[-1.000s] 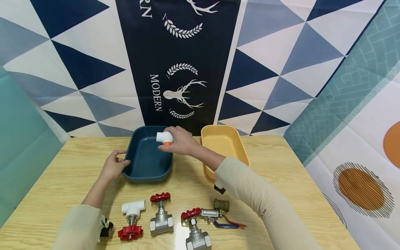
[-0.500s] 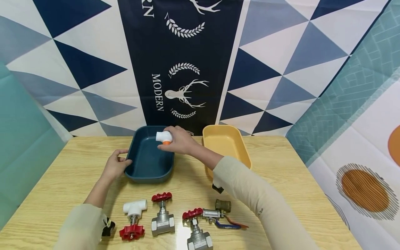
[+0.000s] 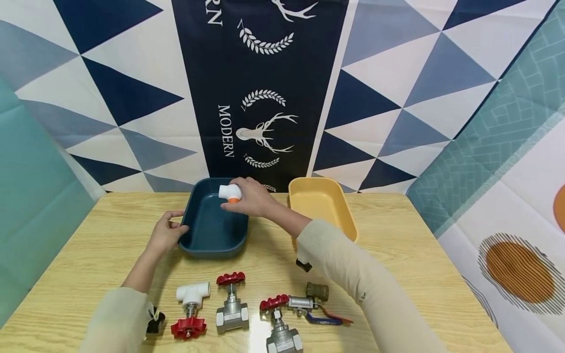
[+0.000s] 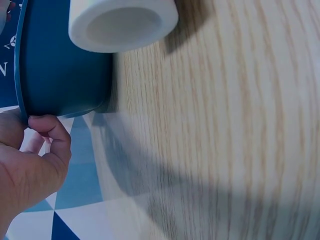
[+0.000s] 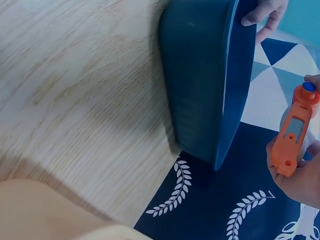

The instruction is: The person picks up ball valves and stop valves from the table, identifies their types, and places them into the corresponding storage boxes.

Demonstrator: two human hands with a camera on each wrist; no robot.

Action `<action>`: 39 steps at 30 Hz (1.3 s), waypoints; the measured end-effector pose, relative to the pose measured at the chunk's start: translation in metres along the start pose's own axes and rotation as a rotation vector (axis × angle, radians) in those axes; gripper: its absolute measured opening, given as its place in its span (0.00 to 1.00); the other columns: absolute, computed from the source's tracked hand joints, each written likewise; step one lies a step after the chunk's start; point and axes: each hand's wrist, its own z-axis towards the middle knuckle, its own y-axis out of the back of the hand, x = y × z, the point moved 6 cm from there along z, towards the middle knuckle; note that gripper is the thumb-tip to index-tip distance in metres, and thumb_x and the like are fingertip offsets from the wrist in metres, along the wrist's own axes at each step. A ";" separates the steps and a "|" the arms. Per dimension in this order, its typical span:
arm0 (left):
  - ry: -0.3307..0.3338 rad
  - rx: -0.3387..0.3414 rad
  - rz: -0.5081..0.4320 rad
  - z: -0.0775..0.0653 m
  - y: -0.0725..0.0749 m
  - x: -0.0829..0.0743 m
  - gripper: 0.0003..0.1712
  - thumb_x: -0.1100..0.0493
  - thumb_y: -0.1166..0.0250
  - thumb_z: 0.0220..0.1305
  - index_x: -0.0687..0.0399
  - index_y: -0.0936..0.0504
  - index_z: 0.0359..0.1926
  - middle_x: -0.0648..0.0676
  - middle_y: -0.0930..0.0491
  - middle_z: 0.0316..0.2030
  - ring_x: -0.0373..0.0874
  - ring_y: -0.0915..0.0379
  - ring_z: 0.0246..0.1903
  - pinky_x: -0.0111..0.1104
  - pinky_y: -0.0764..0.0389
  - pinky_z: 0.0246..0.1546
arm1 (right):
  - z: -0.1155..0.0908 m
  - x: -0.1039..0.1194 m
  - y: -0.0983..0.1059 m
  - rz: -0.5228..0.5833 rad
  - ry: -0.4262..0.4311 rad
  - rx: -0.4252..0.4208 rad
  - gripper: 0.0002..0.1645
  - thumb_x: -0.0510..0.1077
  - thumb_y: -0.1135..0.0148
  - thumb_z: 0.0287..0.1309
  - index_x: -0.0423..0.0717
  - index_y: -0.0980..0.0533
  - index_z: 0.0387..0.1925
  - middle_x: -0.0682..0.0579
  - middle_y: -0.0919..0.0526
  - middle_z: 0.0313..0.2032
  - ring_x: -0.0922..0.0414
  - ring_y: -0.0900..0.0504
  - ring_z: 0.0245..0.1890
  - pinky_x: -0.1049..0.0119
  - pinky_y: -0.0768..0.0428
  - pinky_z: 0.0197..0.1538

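My right hand [image 3: 256, 198] grips a white plastic ball valve [image 3: 229, 192] over the dark blue bin [image 3: 212, 226], above its right part. The valve's orange lever handle [image 5: 294, 142] and a small blue spot on it show in the right wrist view. My left hand [image 3: 165, 236] pinches the bin's left rim between thumb and fingers, seen closer in the left wrist view, where the thumb and fingers meet at the rim [image 4: 21, 95]. The bin stands on the table at the back, left of centre.
A yellow bin [image 3: 315, 201] stands to the right, partly behind my right forearm. Nearer lie a white valve with red handwheel [image 3: 191, 306], two metal gate valves [image 3: 232, 314] [image 3: 282, 336], and a ball valve with blue and red levers [image 3: 324, 319]. Patterned cloth [image 3: 260, 98] hangs behind.
The head view has shifted slightly, so the scene sits a little further right. My right hand with the ball valve has moved slightly left relative to the blue bin. My left hand keeps its hold.
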 end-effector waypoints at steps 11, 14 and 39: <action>0.006 -0.004 -0.021 -0.001 0.000 0.001 0.27 0.64 0.45 0.65 0.62 0.39 0.64 0.51 0.32 0.28 0.39 0.33 0.22 0.33 0.26 0.20 | 0.011 0.004 -0.008 -0.014 -0.007 0.002 0.38 0.62 0.36 0.49 0.48 0.31 0.58 0.51 0.24 0.42 0.59 0.28 0.37 0.73 0.30 0.32; 0.008 -0.004 -0.023 -0.001 0.000 0.001 0.27 0.64 0.46 0.65 0.62 0.39 0.64 0.51 0.33 0.28 0.39 0.33 0.23 0.33 0.26 0.20 | 0.015 0.005 -0.009 -0.021 -0.005 0.001 0.38 0.62 0.36 0.49 0.48 0.30 0.57 0.51 0.24 0.42 0.59 0.28 0.37 0.73 0.30 0.32; 0.000 -0.008 -0.031 0.003 0.001 0.004 0.27 0.65 0.46 0.64 0.63 0.38 0.63 0.50 0.33 0.27 0.39 0.33 0.22 0.33 0.26 0.20 | 0.036 0.007 -0.025 -0.008 -0.030 0.029 0.40 0.64 0.35 0.48 0.48 0.31 0.59 0.51 0.25 0.42 0.59 0.28 0.37 0.73 0.29 0.32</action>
